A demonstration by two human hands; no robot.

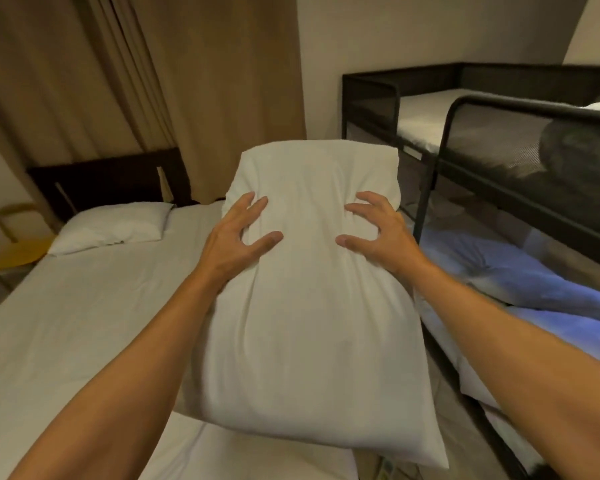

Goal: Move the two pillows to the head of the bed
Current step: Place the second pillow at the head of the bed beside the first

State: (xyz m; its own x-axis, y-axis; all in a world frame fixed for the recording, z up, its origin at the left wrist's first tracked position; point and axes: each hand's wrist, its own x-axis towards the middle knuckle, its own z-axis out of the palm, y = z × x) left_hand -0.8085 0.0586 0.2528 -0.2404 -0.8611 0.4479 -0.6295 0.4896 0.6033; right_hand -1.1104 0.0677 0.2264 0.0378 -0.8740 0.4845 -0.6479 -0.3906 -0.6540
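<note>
A large white pillow [312,306] is held up lengthwise in front of me, above the right side of the bed [84,323]. My left hand [238,237] grips its left edge and my right hand [378,233] grips its right edge, fingers digging into the fabric. A second white pillow [115,226] lies flat at the head of the bed on the left side, just below the dark headboard [108,181]. The bed has a plain white sheet.
A black metal bunk bed [482,140] stands close on the right, its lower bunk holding blue-lit bedding [520,282]. Brown curtains [136,81] hang behind the headboard. A yellow side table [11,251] stands to the left of the bed.
</note>
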